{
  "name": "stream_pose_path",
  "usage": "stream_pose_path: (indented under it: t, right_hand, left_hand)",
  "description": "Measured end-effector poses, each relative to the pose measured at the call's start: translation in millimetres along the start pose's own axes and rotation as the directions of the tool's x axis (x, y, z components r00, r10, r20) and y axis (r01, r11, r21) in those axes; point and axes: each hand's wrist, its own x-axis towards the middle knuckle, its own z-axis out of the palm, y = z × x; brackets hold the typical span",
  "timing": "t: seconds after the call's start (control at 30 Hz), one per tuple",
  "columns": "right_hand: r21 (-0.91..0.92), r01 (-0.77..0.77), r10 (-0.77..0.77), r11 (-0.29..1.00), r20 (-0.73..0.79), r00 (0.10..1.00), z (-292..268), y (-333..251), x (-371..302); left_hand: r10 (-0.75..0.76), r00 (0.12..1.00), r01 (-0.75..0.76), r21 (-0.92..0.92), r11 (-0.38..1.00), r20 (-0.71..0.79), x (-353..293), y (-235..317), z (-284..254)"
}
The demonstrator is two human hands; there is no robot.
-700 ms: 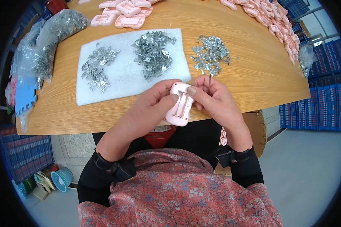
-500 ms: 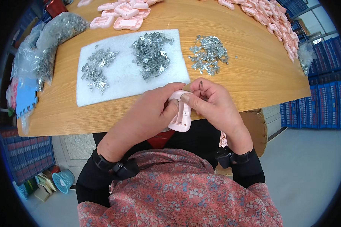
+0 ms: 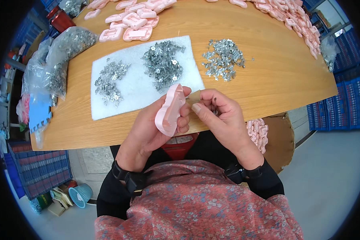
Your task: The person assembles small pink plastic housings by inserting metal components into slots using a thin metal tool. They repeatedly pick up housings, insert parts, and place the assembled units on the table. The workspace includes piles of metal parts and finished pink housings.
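Note:
My left hand (image 3: 148, 124) is closed around a pink plastic shell (image 3: 172, 109), which is tilted so that its hollow side faces right. Close by on the right, my right hand (image 3: 224, 114) has its thumb and index finger near each other. A small tan piece (image 3: 194, 97) shows at that index fingertip; whether it is wrapped on the finger or pinched cannot be made out. A slim dark metal tool (image 3: 215, 105) is tucked among the right fingers, mostly hidden. Beyond the hands, two piles of small metal clips (image 3: 164, 62) (image 3: 110, 82) lie on a white foam mat (image 3: 134, 94).
Another metal clip pile (image 3: 224, 60) sits on the wooden table (image 3: 268, 88). Pink shells (image 3: 136, 21) are stacked at the back, with a larger heap (image 3: 288, 20) at far right. A bulging plastic bag of metal parts (image 3: 62, 60) stands left. A cardboard box (image 3: 278, 136) holds pink pieces below.
My left hand has turned the pink shell over on its side and shifted it left. My right thumb has come off the shell, and the right hand is now apart from it.

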Motion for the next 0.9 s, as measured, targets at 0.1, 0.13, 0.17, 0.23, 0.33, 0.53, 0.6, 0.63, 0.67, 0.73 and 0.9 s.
stream_pose_path:
  t: [0.1,0.13,0.17,0.23,0.33,0.53,0.6,0.63,0.67,0.73,0.9]
  right_hand:
    - [-0.074,0.062,-0.065,0.995,-0.031,0.997,1.6,9.0,0.8]
    - [-0.107,0.084,-0.088,0.991,-0.031,0.996,-0.1,10.9,3.3]
    - [-0.14,0.106,-0.111,0.984,-0.03,0.993,-1.0,12.1,5.0]
    - [-0.139,0.09,-0.098,0.986,-0.048,0.994,0.1,7.9,6.3]
    - [-0.127,0.084,-0.091,0.988,-0.053,0.994,1.9,3.0,9.2]
    - [-0.05,0.086,-0.088,0.995,-0.046,0.995,0.5,8.2,14.4]
    - [-0.024,0.09,-0.091,0.996,-0.053,0.994,1.3,8.3,13.1]
    - [-0.002,0.093,-0.093,0.996,-0.07,0.993,3.2,8.1,10.7]
    - [0.019,0.095,-0.093,0.995,-0.086,0.992,4.6,7.9,8.6]
    - [-0.025,0.133,-0.134,0.991,-0.057,0.989,6.4,9.0,6.3]
    - [-0.359,0.282,-0.266,0.89,0.094,0.959,6.3,1.9,1.8]
  left_hand:
    - [-0.004,1.0,0.005,-0.034,0.999,0.017,1.7,-1.3,-3.9]
    - [-0.009,0.999,0.011,-0.054,0.998,0.031,1.5,-1.9,-5.0]
    - [-0.014,0.999,0.017,-0.074,0.997,0.045,1.3,-2.1,-5.4]
    - [-0.029,0.999,0.032,-0.083,0.996,0.034,1.7,-2.2,-5.2]
    - [-0.041,0.999,0.044,-0.119,0.992,0.027,1.3,-2.6,-5.3]
    - [-0.059,0.998,0.062,-0.114,0.992,0.029,2.6,-1.6,-2.1]
    - [-0.063,0.998,0.065,-0.124,0.99,0.021,2.7,-1.8,-2.1]
    - [-0.071,0.997,0.073,-0.137,0.988,0.019,3.6,-2.1,-3.7]
    - [-0.079,0.997,0.081,-0.151,0.985,0.017,4.2,-2.4,-4.9]
    - [-0.026,1.0,0.026,-0.133,0.991,0.008,3.5,-5.0,-5.3]
    - [0.142,0.961,-0.125,0.086,0.989,-0.237,9.4,-11.5,9.1]
